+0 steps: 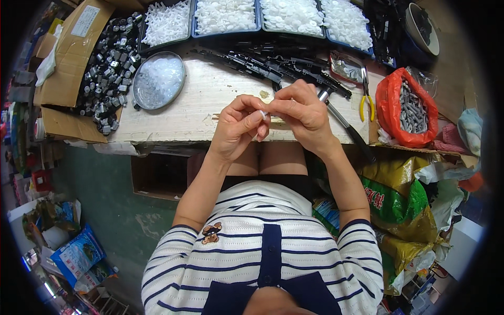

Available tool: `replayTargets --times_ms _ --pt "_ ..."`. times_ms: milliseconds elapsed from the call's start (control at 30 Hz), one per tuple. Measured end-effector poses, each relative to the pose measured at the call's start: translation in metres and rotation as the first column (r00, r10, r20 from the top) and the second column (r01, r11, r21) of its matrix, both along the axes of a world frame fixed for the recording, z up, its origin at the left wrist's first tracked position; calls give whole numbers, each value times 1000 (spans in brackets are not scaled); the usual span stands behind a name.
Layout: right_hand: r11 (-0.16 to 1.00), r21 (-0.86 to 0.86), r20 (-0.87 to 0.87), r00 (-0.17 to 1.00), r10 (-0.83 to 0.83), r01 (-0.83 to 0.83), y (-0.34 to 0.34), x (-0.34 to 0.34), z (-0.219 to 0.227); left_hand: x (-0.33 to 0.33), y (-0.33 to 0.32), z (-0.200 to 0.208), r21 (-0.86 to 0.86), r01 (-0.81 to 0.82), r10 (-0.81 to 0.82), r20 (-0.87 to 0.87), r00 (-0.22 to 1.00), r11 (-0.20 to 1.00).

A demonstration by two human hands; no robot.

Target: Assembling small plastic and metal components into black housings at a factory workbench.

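Over the front of the worktable, my left hand [239,127] is closed in a pinch on a small white plastic part [263,114]. Its exact shape is mostly covered by the fingers. My right hand [307,115] meets it from the other side, thumb and forefinger pressed together at the part; whatever those fingertips hold is hidden. Just beyond the hands lie long black plastic assemblies [244,64] with slotted bodies. A hammer [344,123] with a metal shaft and black grip rests beside my right wrist, its grip hanging over the table edge.
Trays of white plastic parts [226,17] line the back. At left are a round pan [182,86] of clear pieces and a cardboard box [63,68] with black-and-silver parts [113,64]. Yellow-handled pliers [366,100] and a red bag [386,107] of grey pieces sit right.
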State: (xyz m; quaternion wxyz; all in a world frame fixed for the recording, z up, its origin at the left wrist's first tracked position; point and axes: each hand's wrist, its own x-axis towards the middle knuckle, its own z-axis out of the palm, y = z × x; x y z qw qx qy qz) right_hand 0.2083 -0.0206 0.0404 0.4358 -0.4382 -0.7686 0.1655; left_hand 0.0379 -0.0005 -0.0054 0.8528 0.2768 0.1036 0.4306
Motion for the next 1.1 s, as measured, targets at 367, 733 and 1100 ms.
replayTargets --times_ms 367,733,1100 --pt "1000 22 -34 999 19 -18 -3 -4 -5 -6 -10 -4 423 -192 323 -262 910 886" --pt "996 65 79 995 -65 60 -10 -3 -10 -4 -11 -10 902 -109 789 -300 536 417" --pt "994 68 395 913 -103 83 6 10 -30 -8 7 -14 930 123 884 -368 289 347"
